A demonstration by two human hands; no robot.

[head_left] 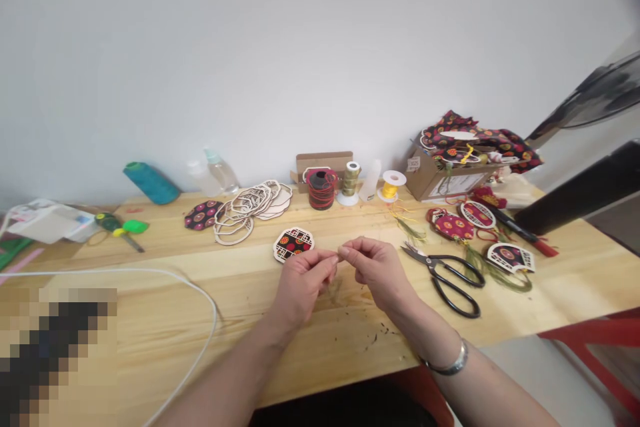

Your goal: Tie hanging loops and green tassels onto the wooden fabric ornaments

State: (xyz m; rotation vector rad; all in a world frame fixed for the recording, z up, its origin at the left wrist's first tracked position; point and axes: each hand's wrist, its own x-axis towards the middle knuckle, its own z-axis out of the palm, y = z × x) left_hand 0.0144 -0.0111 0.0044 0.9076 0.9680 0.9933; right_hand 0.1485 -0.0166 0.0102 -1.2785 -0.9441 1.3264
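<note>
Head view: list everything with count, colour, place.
Wall: one, white, behind table
Table: one, pale wood, foreground
Cone: one, teal, back left
Bottles: two, clear, beside cone
Screwdriver: one, green-yellow, far left
Green piece: one, green, beside screwdriver
Cable: one, white, front left
Frames: several, pale, left of centre
Patch: one, floral, beside frames
Ornament: one, black-red, centre
Spools: three, red-black, olive, yellow, back centre
Container: one, whitish, among spools
Boxes: two, brown, back
Cloth: some, floral, atop right box
Scissors: one, black, right of centre
Right ornaments: at least three, multicoloured, right
Pole: one, black, right edge
Bracelet: one, silver, right wrist
Left hand: one, bare, centre
Right hand: one, bare, fingertips meeting left's
</note>
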